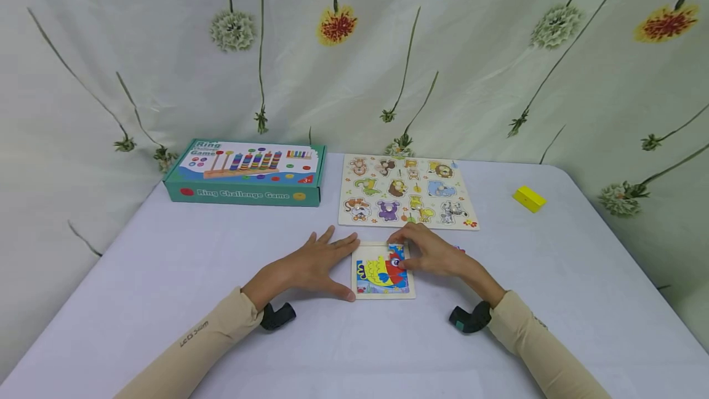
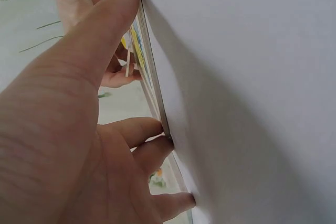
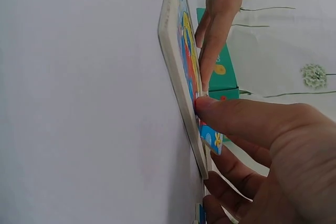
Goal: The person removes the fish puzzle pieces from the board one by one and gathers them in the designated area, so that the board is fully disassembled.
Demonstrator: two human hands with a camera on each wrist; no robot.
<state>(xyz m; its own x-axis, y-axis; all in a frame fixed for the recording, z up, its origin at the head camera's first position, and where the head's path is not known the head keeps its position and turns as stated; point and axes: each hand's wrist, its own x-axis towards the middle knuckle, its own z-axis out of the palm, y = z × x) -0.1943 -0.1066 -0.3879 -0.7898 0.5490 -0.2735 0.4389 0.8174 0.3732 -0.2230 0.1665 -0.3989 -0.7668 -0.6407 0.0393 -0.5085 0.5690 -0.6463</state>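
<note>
Head view shows me a square, pale wooden puzzle tray (image 1: 382, 296) on white cloth (image 1: 354, 350); the spread left hand (image 1: 317, 265) touches its edge, the right hand (image 1: 434, 253) pinches a tilted, blue-printed flat piece (image 3: 211, 138). That tilt could snag neighbouring pieces (image 1: 379, 271) and dislodge them.

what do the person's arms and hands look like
Beige left sleeve with dark lettering, beige right sleeve with a smaller dark mark. Black left wrist camera and black right wrist camera, the latter with a green patch. Left hand and right hand ungloved.
</note>
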